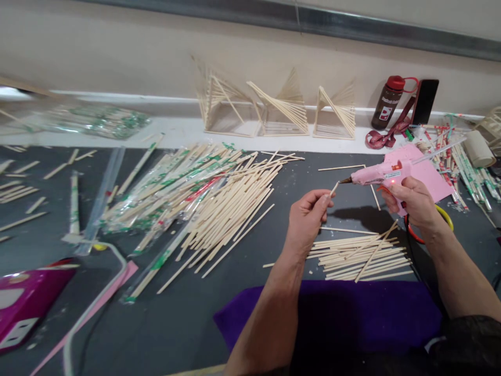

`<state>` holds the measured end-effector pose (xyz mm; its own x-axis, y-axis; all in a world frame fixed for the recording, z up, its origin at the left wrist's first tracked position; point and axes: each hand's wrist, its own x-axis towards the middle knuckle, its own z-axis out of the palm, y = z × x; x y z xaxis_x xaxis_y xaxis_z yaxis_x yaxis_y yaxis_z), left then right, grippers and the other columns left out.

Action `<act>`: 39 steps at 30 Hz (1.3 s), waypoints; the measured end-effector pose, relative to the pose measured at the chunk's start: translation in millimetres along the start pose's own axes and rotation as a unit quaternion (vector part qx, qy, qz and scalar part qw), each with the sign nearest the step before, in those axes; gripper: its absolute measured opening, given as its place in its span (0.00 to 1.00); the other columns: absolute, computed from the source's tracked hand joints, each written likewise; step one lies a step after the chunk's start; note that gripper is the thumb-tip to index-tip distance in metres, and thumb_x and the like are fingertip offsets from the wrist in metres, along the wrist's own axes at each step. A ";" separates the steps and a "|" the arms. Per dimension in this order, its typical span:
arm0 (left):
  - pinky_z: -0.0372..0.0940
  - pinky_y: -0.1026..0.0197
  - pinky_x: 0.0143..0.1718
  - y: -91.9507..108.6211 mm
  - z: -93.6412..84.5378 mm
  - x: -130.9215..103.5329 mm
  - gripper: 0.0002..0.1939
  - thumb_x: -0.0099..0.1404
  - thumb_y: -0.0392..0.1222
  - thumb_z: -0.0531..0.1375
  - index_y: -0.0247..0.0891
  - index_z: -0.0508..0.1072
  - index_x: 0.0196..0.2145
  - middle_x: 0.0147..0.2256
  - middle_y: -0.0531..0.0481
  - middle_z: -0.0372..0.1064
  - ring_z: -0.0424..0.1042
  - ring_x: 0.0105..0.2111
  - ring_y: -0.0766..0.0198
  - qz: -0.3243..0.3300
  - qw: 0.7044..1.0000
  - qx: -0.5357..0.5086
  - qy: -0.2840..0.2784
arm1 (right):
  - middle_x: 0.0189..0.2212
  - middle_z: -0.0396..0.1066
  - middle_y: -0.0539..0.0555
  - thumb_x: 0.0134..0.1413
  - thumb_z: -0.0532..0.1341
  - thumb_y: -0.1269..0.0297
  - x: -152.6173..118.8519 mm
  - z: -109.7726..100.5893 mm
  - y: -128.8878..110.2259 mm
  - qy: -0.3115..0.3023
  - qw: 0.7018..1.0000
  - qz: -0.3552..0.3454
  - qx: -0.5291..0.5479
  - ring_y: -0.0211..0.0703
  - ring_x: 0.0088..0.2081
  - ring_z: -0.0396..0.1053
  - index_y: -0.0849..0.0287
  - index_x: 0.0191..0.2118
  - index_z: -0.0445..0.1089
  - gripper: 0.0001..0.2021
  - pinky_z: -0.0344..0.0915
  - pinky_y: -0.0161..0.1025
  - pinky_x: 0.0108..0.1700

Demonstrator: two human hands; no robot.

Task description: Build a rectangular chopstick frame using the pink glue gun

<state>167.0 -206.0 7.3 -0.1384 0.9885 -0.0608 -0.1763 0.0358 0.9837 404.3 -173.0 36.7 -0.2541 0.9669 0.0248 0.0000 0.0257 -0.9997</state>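
Observation:
My left hand (311,214) pinches a short wooden stick (334,188) between thumb and fingers, its free end pointing up and to the right. Wrapped round the handle of a pink hot glue gun (385,173) is my right hand (415,201). The gun's dark nozzle meets or almost meets the stick's tip. Behind and below the gun, thin sticks (341,168) lie joined or laid at an angle on the dark table. Under both hands a loose row of wooden sticks (358,258) is spread out, some crossing the others.
A big pile of bare chopsticks (235,209) and wrapped ones (172,183) covers the middle left. Stick frames (284,112) stand on the white ledge beside a bottle (387,103) and a phone (426,102). Purple cloth (258,308) lies at the front edge; a magenta case (35,297) sits left.

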 end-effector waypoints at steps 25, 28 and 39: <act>0.45 0.69 0.16 5.3 6.7 -2.5 0.18 0.50 0.53 0.69 0.36 0.79 0.33 0.21 0.57 0.66 0.53 0.16 0.75 -0.040 0.998 -0.034 0.043 | 0.25 0.74 0.50 0.52 0.66 0.45 4.3 13.0 -6.8 0.030 0.999 -0.023 -0.037 0.31 0.19 0.61 0.60 0.31 0.70 0.19 0.58 0.33 0.22; 0.48 0.69 0.18 4.8 12.4 -7.7 0.17 0.48 0.52 0.70 0.36 0.79 0.32 0.18 0.58 0.62 0.53 0.17 0.74 -0.050 0.997 -0.019 0.055 | 0.30 0.76 0.52 0.49 0.68 0.44 4.1 22.4 -2.1 0.055 0.998 -0.039 -0.010 0.35 0.26 0.67 0.58 0.35 0.73 0.20 0.63 0.34 0.27; 0.59 0.67 0.26 0.2 40.6 -33.3 0.12 0.48 0.43 0.66 0.34 0.80 0.31 0.22 0.56 0.67 0.60 0.22 0.70 -0.008 0.997 0.063 -0.041 | 0.37 0.74 0.55 0.56 0.58 0.36 -12.2 82.8 30.2 0.015 0.999 -0.049 -0.002 0.46 0.39 0.71 0.56 0.44 0.72 0.26 0.69 0.44 0.42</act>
<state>211.1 -233.0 16.4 -0.0551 0.9961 -0.0684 -0.0535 0.0654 0.9964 327.3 -205.0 5.6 -0.2249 0.9665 0.1236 -0.0196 0.1223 -0.9923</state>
